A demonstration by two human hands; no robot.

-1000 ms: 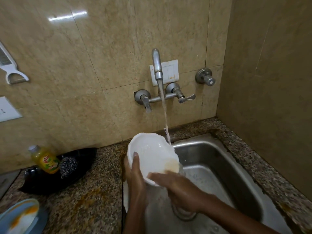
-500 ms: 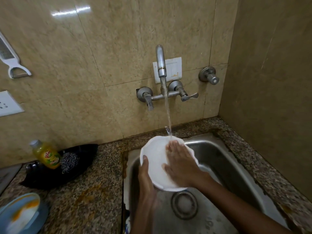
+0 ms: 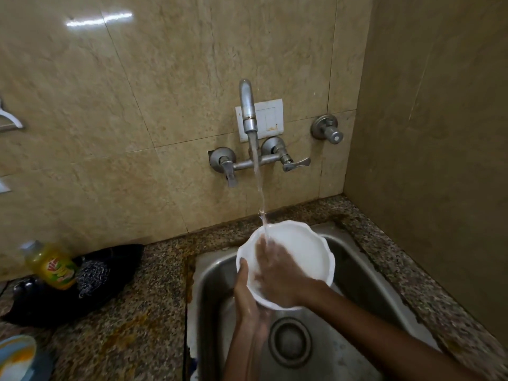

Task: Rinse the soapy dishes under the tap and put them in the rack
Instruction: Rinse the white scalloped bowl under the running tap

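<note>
I hold the white bowl (image 3: pixel 299 248) over the sink (image 3: pixel 365 270), right under the tap (image 3: pixel 248 111). My left hand (image 3: pixel 246 290) grips its rim, thumb curled on the edge. My right hand (image 3: pixel 277 273) lies flat inside it, fingers straight. Water (image 3: pixel 259 188) falls on my fingers.

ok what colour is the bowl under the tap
White, plain with a scalloped rim; the bowl shows in the head view.

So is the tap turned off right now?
No, a stream of water runs from the tap onto the white dish.
</note>
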